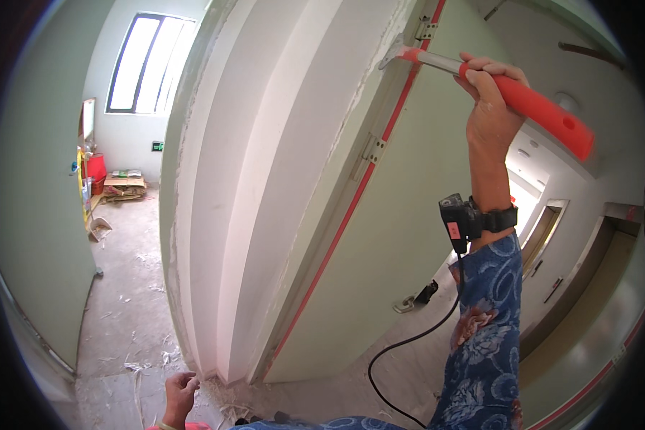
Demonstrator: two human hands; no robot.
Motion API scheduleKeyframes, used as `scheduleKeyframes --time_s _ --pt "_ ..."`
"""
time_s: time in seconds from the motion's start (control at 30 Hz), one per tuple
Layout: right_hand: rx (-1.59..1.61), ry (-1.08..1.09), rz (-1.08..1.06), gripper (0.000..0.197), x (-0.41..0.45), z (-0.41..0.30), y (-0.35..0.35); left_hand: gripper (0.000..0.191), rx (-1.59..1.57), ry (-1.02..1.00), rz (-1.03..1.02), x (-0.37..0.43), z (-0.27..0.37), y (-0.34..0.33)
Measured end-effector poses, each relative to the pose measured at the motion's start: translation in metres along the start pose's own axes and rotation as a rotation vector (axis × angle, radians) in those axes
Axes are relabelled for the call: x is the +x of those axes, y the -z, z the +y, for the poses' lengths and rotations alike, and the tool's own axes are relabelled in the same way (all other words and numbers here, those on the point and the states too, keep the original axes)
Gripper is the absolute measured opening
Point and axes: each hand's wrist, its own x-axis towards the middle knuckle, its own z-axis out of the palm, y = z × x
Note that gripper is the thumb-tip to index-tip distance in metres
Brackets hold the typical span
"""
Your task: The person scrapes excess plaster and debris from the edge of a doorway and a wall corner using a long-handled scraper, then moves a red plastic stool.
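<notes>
My right hand [492, 102] is raised at the upper right, wrapped around the red handle of a long scraper [537, 110]. Its metal shank runs left to a flat, whitened blade [391, 52]. The blade meets the rough plaster seam [355, 102] between the white stepped wall [295, 140] and the pale green door frame [373, 88], near an upper hinge [427, 31]. Low at the bottom left, my left hand [180, 396] hangs beside the wall's foot with loosely bent fingers and nothing visible in it.
A black strapped device [457, 223] on my right wrist trails a cable [373, 371]. The green door [371, 231] with a lever handle [405, 305] stands right of the wall. Paint scraps [134, 368] litter the floor. Further back are a dustpan [100, 230] and stacked cardboard [123, 189].
</notes>
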Motion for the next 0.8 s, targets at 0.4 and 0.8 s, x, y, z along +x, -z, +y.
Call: scheduleKeyframes --time_s 0.4,0.8 --pt "-0.095 0.23 -0.072 0.015 -0.008 0.048 -0.032 0.022 -0.088 -0.049 0.034 0.01 -0.019 0.004" --pt "-0.638 0.584 -0.762 0.011 -0.058 0.012 -0.07 0.035 -0.349 -0.25 -0.101 0.041 0.157 -0.001"
